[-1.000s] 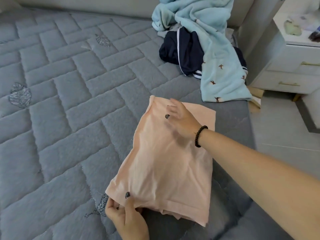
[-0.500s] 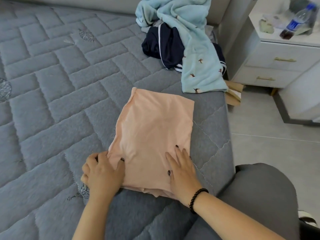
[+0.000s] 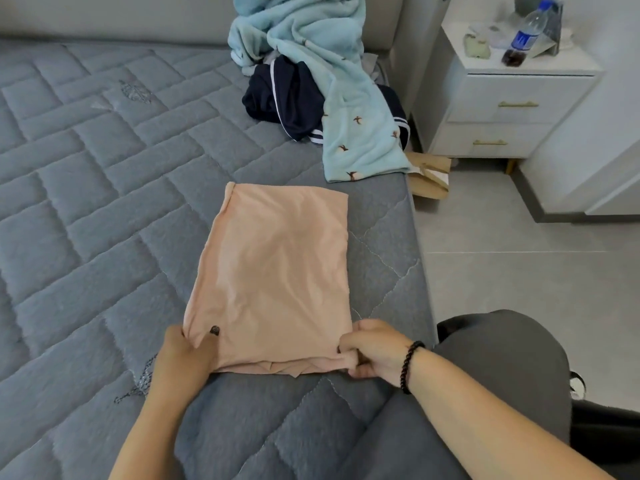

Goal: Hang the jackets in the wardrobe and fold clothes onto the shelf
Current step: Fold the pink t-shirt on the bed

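A folded peach-pink cotton garment (image 3: 273, 271) lies flat near the right edge of the grey quilted mattress (image 3: 104, 202). The left hand (image 3: 187, 355) pinches its near left corner, thumb on top; the right hand (image 3: 374, 351) grips its near right corner with curled fingers. Farther off lie a light-blue fleece garment (image 3: 346, 98) and navy clothing (image 3: 287, 98).

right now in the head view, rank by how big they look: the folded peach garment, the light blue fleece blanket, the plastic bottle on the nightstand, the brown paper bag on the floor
1. Folded peach garment and light blue fleece blanket: alike, and the blanket is farther and cropped, so unranked.
2. Brown paper bag.
3. Plastic bottle.
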The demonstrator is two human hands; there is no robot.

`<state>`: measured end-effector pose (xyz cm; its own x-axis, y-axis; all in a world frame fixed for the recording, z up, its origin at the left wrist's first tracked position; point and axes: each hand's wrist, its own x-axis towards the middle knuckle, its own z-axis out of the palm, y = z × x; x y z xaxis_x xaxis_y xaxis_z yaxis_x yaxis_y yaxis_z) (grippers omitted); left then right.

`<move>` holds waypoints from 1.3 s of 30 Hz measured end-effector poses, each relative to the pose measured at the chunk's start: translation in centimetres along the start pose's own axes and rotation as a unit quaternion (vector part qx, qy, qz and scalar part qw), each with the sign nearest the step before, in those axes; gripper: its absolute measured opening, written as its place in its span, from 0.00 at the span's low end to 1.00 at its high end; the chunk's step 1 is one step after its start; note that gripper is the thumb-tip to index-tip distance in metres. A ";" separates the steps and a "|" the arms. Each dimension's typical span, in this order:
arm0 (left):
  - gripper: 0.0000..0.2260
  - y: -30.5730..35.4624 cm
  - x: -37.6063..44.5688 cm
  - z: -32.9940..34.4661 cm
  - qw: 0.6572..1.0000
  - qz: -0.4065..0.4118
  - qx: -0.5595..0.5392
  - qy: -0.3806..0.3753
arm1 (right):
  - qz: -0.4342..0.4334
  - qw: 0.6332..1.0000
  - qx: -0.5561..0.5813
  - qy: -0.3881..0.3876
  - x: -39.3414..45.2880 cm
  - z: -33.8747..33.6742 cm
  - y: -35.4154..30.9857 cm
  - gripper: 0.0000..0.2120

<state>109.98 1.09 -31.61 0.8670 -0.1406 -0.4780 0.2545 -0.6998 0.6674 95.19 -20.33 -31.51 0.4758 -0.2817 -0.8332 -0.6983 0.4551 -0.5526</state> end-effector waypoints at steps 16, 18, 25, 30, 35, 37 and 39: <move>0.07 10.6 2.1 -0.3 0.949 0.077 -0.296 -0.081 | -0.187 0.969 0.163 -0.013 -2.6 -7.0 -8.4 0.02; 0.07 12.3 3.7 -0.7 0.935 0.052 -0.340 -0.083 | -0.194 0.967 0.163 -0.010 -2.2 -7.0 -9.7 0.02; 0.09 17.8 10.3 -0.1 0.885 -0.013 -0.448 -0.126 | -0.225 0.951 0.208 0.042 1.7 -5.4 -17.5 0.02; 0.28 16.6 12.5 1.7 0.971 0.056 -0.227 0.043 | -0.234 0.945 0.161 0.161 7.5 -4.4 -17.2 0.18; 0.14 11.1 10.0 4.3 0.977 0.129 -0.083 0.149 | -0.225 0.951 0.004 0.212 9.5 -2.9 -10.5 0.10; 0.11 9.5 9.8 5.2 0.976 0.132 -0.071 0.156 | -0.240 0.943 0.000 0.230 9.9 -2.5 -9.5 0.09; 0.12 8.8 9.7 5.7 0.971 0.147 -0.064 0.176 | -0.258 0.933 -0.010 0.252 10.1 -2.1 -9.2 0.08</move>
<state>118.19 -10.43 -33.69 0.9974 -0.0559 -0.0466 0.0065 -0.5696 0.8219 105.26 -29.16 -34.90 0.4420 -0.8227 -0.3575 -0.4589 0.1350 -0.8782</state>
